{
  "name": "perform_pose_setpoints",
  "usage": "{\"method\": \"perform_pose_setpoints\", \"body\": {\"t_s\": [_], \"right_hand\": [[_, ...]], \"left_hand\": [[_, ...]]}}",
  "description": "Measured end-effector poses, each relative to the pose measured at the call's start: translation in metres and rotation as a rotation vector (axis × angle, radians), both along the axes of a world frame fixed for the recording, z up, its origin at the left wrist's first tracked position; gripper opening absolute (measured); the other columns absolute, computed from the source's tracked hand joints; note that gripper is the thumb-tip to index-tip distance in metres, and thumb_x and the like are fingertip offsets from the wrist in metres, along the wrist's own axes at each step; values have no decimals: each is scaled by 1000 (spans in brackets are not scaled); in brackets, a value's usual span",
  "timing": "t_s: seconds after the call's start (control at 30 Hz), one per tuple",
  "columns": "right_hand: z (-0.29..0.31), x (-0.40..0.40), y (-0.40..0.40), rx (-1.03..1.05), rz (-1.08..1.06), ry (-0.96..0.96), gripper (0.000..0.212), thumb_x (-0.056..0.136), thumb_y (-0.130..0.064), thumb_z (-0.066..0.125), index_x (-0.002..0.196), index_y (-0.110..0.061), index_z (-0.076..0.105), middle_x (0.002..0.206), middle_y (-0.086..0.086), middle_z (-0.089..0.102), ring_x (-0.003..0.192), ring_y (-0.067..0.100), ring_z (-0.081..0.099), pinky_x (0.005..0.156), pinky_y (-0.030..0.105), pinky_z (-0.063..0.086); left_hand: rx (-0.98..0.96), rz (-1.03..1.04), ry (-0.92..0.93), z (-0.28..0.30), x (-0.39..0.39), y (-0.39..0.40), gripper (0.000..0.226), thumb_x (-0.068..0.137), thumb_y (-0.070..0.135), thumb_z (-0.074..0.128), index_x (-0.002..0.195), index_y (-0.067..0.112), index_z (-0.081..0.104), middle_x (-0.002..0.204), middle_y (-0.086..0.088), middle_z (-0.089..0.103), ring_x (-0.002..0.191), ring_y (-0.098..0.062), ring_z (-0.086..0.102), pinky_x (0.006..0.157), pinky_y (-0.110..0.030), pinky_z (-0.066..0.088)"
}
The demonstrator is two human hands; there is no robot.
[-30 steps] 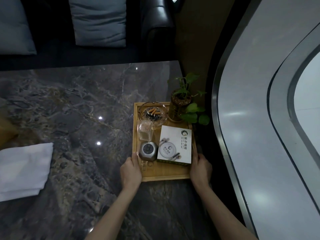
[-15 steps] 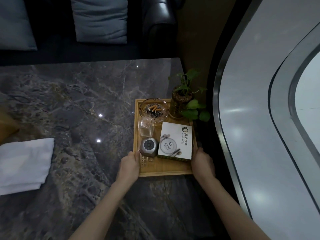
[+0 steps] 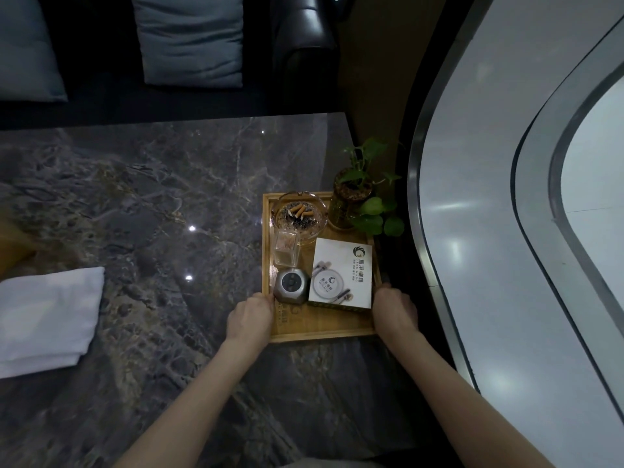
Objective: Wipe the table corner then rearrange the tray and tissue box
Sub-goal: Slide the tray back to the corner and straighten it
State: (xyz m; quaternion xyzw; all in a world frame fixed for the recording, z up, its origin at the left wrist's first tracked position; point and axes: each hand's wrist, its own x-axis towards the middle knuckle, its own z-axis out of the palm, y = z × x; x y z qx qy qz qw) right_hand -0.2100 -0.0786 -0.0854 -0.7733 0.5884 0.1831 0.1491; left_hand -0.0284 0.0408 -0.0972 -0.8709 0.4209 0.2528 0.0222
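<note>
Both grips clasp the flat rectangular wooden tray (image 3: 324, 332) by its side rims near its front corners, left hand (image 3: 250, 319) and right hand (image 3: 394, 310), at the dark marble desk's (image 3: 152, 204) right edge. Stiff but top-heavy, I judge: keep it level, or the white printed tissue box (image 3: 342, 273), glass ashtray (image 3: 300, 216) and potted plant (image 3: 354, 197) slide.

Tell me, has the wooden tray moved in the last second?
Yes. The wooden tray has slid away from the person, toward the table's far right corner.
</note>
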Motion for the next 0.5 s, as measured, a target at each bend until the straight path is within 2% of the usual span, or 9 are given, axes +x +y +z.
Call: {"method": "perform_pose_setpoints", "body": {"t_s": [0.2,0.33,0.43,0.5], "right_hand": [[-4,-4,2,22,-15,-55,29,93,1,39,122,2,42,114,19,62,101,33,62,69,33,46],[-5,-15,13,-9,-117,-249,21,95,-5,37,114,2,45,108,19,61,95,34,61,69,35,47],[-13,-24,34,-74,-175,-408,28,93,-2,36,119,0,47,116,19,54,106,33,54,80,38,47],[-22,-30,50,-111,-165,-543,41,93,-5,36,134,-5,39,131,16,47,121,31,45,95,40,44]], "left_hand": [[-73,90,42,-1,0,1,43,99,33,23,107,2,52,111,-20,63,105,-37,58,84,-42,44],[-204,104,34,3,-5,11,30,98,32,28,100,7,45,101,-17,63,92,-35,61,73,-41,45],[-389,124,31,2,-14,26,19,95,26,40,102,9,46,103,-12,58,90,-28,59,72,-37,46],[-432,97,23,-4,-20,36,37,93,29,44,123,7,43,122,-13,52,110,-26,52,88,-35,45]]}}
